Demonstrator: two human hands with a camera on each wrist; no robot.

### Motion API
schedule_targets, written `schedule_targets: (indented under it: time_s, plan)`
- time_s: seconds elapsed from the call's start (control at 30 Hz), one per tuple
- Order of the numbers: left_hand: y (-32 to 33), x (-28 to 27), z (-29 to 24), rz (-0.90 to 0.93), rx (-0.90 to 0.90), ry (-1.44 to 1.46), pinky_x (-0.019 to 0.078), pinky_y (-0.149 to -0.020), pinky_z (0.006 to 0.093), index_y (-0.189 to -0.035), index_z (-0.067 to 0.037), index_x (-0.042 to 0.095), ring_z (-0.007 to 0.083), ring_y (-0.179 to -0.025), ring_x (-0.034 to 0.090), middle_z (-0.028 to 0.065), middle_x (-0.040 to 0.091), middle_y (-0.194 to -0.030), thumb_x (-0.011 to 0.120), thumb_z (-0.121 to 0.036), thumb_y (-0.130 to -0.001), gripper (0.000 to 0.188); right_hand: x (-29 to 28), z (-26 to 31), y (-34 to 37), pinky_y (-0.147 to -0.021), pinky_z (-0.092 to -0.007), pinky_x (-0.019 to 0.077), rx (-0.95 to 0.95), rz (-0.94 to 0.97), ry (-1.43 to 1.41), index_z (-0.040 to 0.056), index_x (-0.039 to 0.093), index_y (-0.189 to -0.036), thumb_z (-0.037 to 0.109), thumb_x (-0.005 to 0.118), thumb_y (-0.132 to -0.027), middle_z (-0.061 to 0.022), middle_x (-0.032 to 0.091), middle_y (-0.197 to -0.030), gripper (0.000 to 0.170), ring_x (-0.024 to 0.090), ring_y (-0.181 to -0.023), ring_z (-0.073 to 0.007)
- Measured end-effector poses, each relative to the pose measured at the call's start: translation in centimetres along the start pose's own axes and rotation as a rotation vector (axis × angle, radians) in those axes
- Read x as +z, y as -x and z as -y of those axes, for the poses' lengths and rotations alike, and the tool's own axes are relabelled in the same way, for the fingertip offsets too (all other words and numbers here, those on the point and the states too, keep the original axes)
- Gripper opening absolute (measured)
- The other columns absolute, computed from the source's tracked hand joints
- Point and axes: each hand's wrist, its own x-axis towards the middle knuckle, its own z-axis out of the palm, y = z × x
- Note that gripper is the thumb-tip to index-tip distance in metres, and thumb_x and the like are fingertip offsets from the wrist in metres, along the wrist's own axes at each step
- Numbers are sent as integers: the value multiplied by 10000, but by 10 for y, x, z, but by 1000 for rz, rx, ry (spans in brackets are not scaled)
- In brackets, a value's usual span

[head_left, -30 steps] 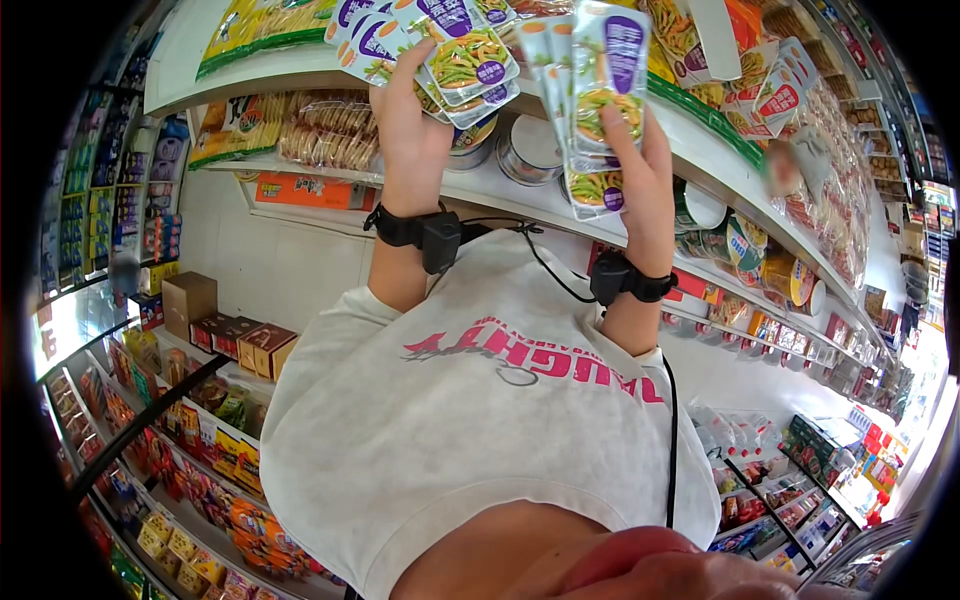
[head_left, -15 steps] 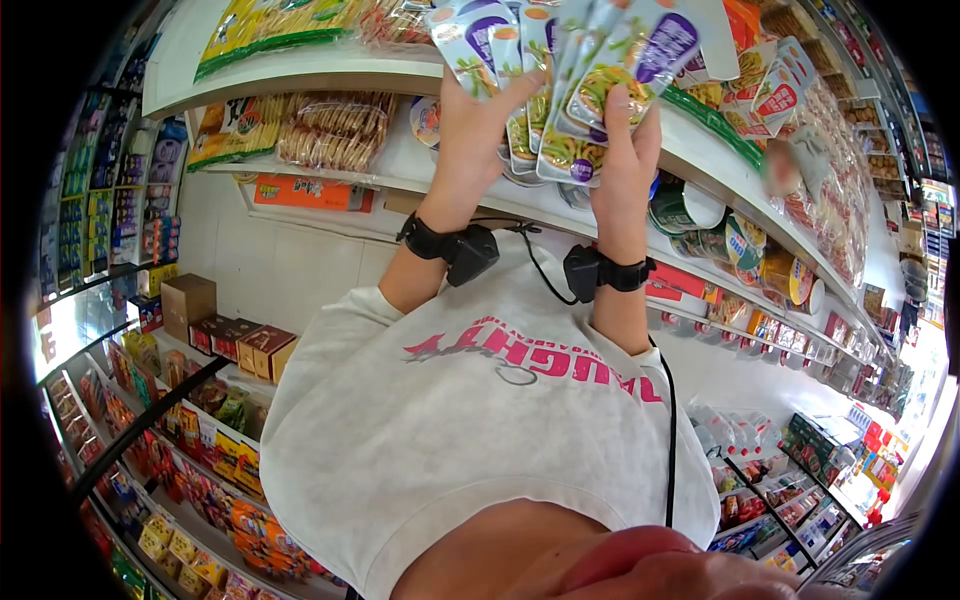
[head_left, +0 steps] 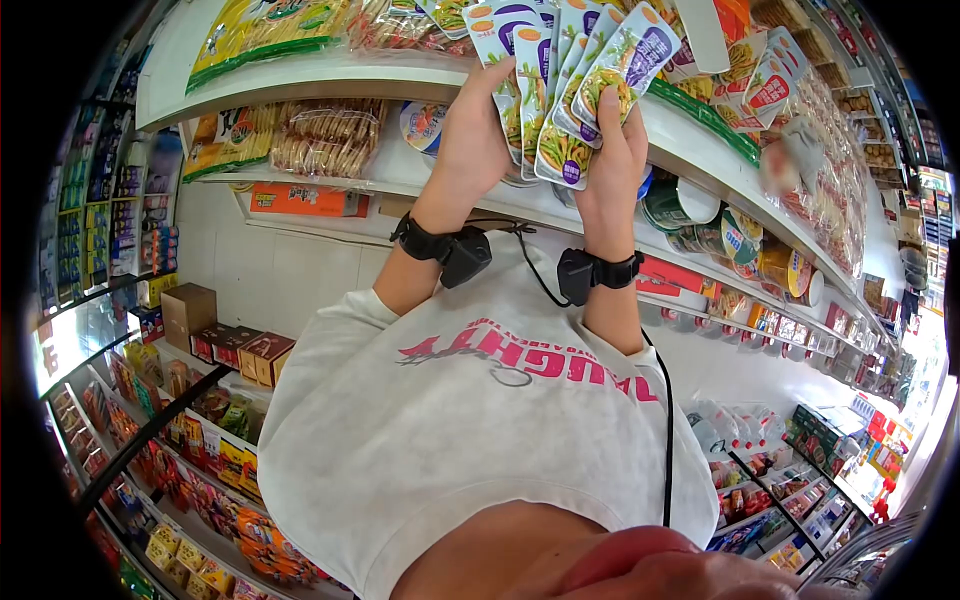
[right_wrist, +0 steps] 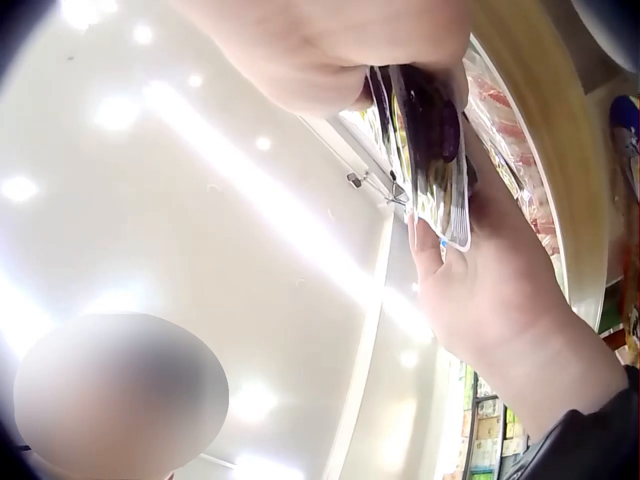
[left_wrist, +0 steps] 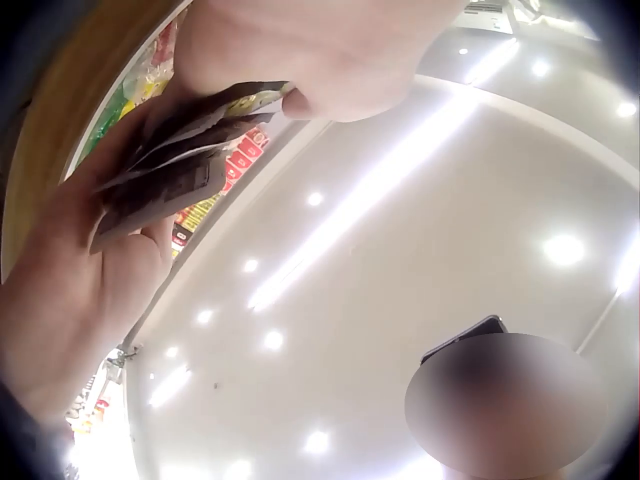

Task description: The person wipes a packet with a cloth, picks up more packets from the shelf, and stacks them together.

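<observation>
In the head view, the left hand (head_left: 472,140) pinches flat packets with purple labels (head_left: 534,85) by their side, thumb on the front. The right hand (head_left: 612,175) grips overlapping packets of the same kind (head_left: 622,62), its thumb across the front one. Both groups meet in one fan above the shelf edge. The left wrist view shows the packets (left_wrist: 165,195) edge-on between the left hand (left_wrist: 310,50) and the right hand (left_wrist: 90,285). From the right wrist, the packets (right_wrist: 430,130) appear between both hands; their exact number is hidden by overlap.
Behind the hands, a white shelf (head_left: 300,90) bears bagged snacks (head_left: 328,140) and cups (head_left: 680,203). More packets (head_left: 772,88) lie at the upper right. Snack racks (head_left: 215,440) stand at the lower left, beside small boxes (head_left: 265,358).
The hands, apart one second ago with a group of packets each, have come together. The left hand moved right, the right hand slightly left, and the groups now overlap in one fan.
</observation>
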Motion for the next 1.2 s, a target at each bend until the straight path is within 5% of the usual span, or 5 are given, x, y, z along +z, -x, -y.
schedule_targets:
  time_s: [0.17, 0.47, 0.63, 1.03, 1.2]
  plan:
    - [-7, 5, 3, -222, -19, -165, 559, -931, 347, -1385, -22, 501, 189, -1147, 658, 92, 639, -1289, 659, -115, -1008, 419, 4, -3, 3, -893, -340, 576, -2, -56, -68, 5, 532, -1365, 216, 538, -1089, -91, 644, -1286, 348, 671, -1094, -167]
    - [-10, 0, 7, -339, 191, -411, 557, -908, 327, -1365, -26, 516, 157, -1101, 666, 69, 648, -1261, 658, -213, -1020, 417, 19, -4, 12, -873, -328, 581, 26, -17, 41, 8, 568, -1321, 200, 607, -1058, -69, 672, -1233, 327, 675, -1068, -148]
    - [-11, -2, 3, -310, 90, -198, 522, -996, 391, -1377, -42, 507, 216, -1165, 652, 80, 641, -1313, 441, -358, -1109, 419, 9, -6, 7, -890, -318, 557, 66, -79, -79, 0, 549, -1327, 177, 597, -1060, -78, 658, -1244, 324, 661, -1071, -147]
    - [-13, -9, 4, -328, 305, -370, 564, -921, 365, -1429, -55, 451, 177, -1138, 656, 71, 633, -1305, 546, -207, -1086, 387, 4, 1, 7, -895, -321, 558, 159, -5, 1, -16, 572, -1320, 172, 605, -1054, -81, 674, -1232, 327, 668, -1068, -146]
    - [-15, -16, -1, -295, 294, -223, 573, -924, 379, -1432, -83, 464, 181, -1150, 656, 63, 638, -1300, 578, -191, -1071, 394, -3, 3, 5, -894, -344, 584, 154, 38, 89, -37, 559, -1337, 158, 587, -1059, -109, 680, -1230, 340, 690, -1077, -178]
